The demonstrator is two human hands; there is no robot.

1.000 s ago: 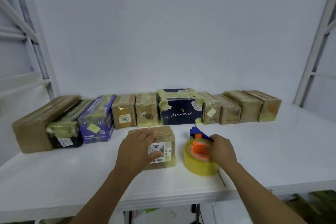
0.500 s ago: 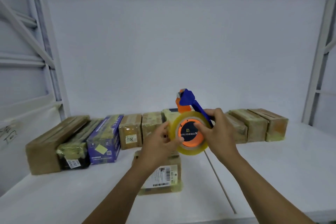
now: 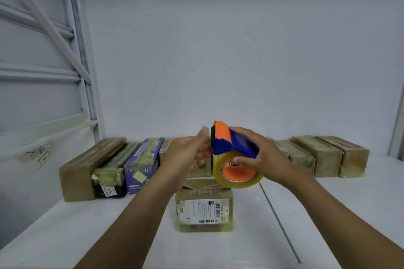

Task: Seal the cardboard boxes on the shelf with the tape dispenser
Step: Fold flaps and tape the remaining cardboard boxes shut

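My right hand [image 3: 265,159] grips the blue and orange tape dispenser [image 3: 231,148], held up in the air with its yellow tape roll [image 3: 239,178] hanging below. My left hand [image 3: 188,155] is just left of the dispenser's orange head, fingers loosely extended toward the tape's edge; whether it pinches tape is blurred. Below them a small cardboard box [image 3: 204,209] with a white barcode label lies alone on the white shelf [image 3: 328,214].
A row of taped boxes lines the back wall: a long brown box [image 3: 87,170], a dark one [image 3: 109,179], a purple box [image 3: 142,164], and several brown boxes [image 3: 328,156] at the right. White shelf uprights [image 3: 83,72] stand at the left.
The dispenser was lifted off the shelf and turned so its orange head points left. My left hand left the labelled box and came up beside the dispenser. The view tilted upward.
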